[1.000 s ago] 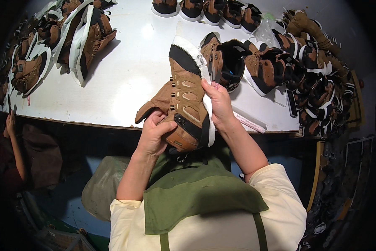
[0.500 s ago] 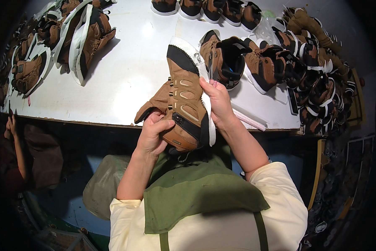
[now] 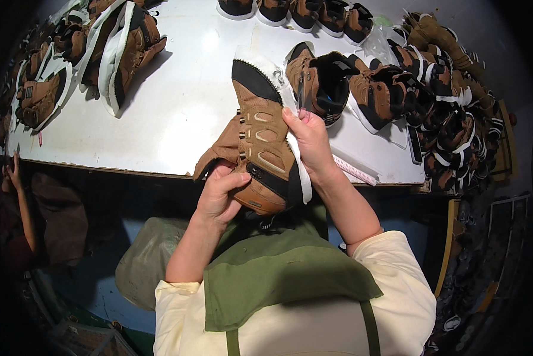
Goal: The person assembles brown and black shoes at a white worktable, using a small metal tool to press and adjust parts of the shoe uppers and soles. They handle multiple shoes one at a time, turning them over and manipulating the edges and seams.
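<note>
No words or numbers legible. Held shoe (image 3: 263, 142): small dark label (image 3: 254, 203) on brown panel at heel end, print too small to read; dark curled mark (image 3: 278, 76) on white margin near toe, writing or loose thread, cannot tell. White strip (image 3: 355, 171) at table's (image 3: 171, 118) front edge, toward right corner: fine reddish markings, unreadable. Brown shoe (image 3: 41, 101) near table's left edge: pale bar-like mark, too small to make out.
</note>
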A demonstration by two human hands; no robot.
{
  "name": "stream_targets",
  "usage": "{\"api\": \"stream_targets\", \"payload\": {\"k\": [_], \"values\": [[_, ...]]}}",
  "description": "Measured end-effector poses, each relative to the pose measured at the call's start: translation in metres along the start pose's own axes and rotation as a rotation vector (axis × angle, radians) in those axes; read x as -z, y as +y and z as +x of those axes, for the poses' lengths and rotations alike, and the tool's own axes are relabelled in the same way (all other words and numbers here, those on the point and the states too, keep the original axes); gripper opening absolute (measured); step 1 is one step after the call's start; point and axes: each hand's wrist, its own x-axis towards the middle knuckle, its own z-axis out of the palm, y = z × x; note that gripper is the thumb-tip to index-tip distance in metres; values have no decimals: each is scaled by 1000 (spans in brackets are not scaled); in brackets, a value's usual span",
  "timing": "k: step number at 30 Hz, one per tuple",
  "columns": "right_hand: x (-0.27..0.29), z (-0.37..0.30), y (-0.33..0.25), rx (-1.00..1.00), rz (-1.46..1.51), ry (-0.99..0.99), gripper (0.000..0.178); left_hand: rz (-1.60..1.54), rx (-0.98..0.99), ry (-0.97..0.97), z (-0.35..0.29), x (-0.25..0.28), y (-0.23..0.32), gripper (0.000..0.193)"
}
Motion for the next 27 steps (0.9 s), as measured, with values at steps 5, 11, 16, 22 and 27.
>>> {"api": "stream_targets", "payload": {"k": [5, 11, 16, 22, 27], "values": [[-15, -7, -10, 124, -97, 21, 24, 86, -41, 51, -6, 0, -1, 63], [-11, -10, -5, 129, -143, 31, 24, 111, -91, 66, -7, -7, 0, 72], [-13, -11, -5, 138, -136, 40, 24, 111, -85, 77, -7, -5, -2, 72], [-15, -13, -8, 136, -106, 4, 19, 118, -91, 69, -8, -4, -2, 67], [-17, -13, -9, 153, -95, -6, 22, 105, -86, 63, -7, 0, -3, 66]]}}
